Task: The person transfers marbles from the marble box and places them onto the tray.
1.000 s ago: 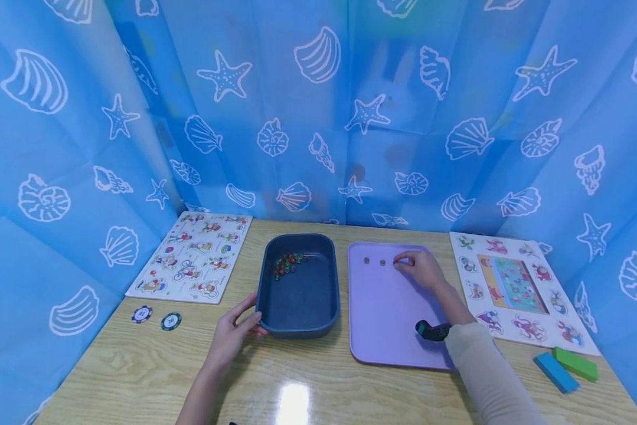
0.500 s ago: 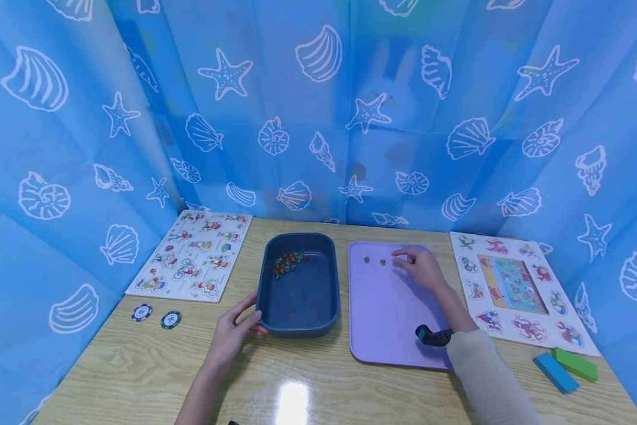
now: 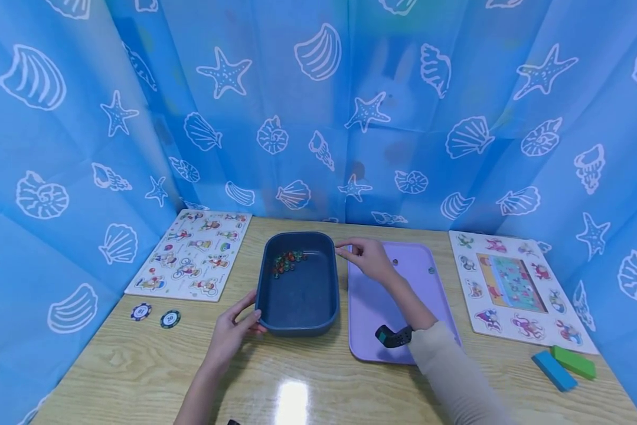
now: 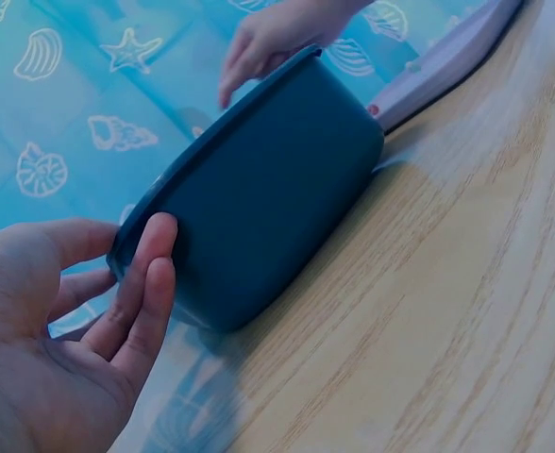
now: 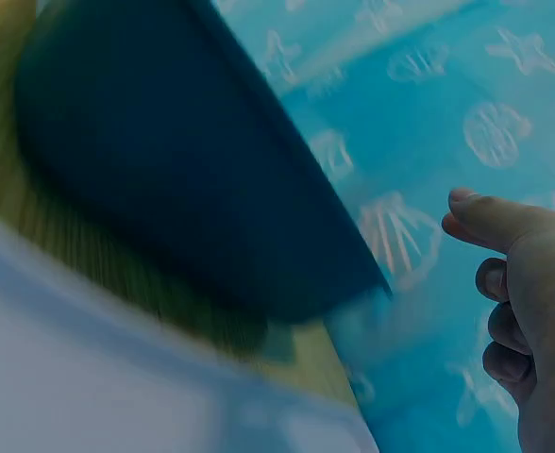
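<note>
My left hand (image 3: 232, 330) grips the near left corner of a dark blue deep dish (image 3: 299, 301). In the left wrist view, the left hand's fingers (image 4: 145, 283) lie against the dish's outer wall. Small red and green glass marbles (image 3: 283, 265) are gathered at the dish's far left. My right hand (image 3: 368, 257) hovers at the far right rim, thumb and forefinger near each other, with nothing seen between them. Under the right arm lies a lilac tray (image 3: 368, 330), bearing a brownish marble (image 3: 395, 261) and a green one (image 3: 431, 270); the hand hides part of its far edge.
Peg puzzle boards lie at the left (image 3: 190, 254) and right (image 3: 520, 289). Two poker chips (image 3: 156, 316) are left of the left hand. Blue (image 3: 554, 370) and green (image 3: 573, 362) blocks sit at the right. A shell-patterned curtain (image 3: 318, 118) closes off the back.
The right hand has left a marble on the tray and moved left to the dish's rim. A green marble at the tray's right now shows. The left hand keeps its grip.
</note>
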A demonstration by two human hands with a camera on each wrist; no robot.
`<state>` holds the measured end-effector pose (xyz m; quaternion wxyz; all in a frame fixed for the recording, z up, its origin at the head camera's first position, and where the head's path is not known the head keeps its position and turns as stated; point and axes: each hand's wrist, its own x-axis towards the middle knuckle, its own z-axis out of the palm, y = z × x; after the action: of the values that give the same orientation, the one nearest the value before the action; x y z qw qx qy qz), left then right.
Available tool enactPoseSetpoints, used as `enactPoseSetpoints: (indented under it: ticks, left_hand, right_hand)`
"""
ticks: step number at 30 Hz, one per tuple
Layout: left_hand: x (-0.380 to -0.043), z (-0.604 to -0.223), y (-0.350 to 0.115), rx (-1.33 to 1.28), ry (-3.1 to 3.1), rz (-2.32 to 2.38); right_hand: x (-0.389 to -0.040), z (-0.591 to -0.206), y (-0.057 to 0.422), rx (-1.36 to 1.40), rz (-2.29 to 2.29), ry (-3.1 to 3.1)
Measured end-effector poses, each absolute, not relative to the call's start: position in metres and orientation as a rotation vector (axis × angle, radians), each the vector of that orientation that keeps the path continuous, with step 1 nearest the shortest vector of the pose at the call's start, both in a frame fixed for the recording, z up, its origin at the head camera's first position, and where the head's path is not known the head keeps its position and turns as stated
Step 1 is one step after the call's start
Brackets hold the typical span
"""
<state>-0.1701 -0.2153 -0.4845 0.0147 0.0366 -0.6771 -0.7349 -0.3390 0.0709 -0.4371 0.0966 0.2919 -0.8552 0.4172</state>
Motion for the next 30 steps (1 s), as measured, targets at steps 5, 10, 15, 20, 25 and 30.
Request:
enactPoseSetpoints:
  ticks: [5,10,15,20,25,30]
  left_hand:
    - [-0.17,-0.484,-0.217,0.1,-2.106,-2.284]
    - [-0.169,-0.483,-0.217,0.084,-2.109,-2.275]
    - [-0.169,-0.483,-0.217,0.066,-2.105,-2.279]
    - [-0.17,-0.483,-0.216,0.062,-2.102,-2.282]
    - [-0.169,-0.482,-0.216,0.066,-2.118,-2.279]
    - [-0.169,-0.481,-0.215,0.077,-2.132,-2.266]
  right_hand:
    - [-0.337,-0.432,0.03,0.994,1.206,-2.533]
    - [-0.339,-0.433,-0.002,1.119,1.2,-2.531]
    - [-0.343,-0.438,-0.025,1.161,1.176,-2.591]
    - [-0.342,-0.443,-0.039,1.155,1.073,-2.721]
    - [-0.337,-0.448,-0.051,1.16,1.014,-2.805]
    - [-0.334,-0.455,-0.06,1.125,0.932,-2.867]
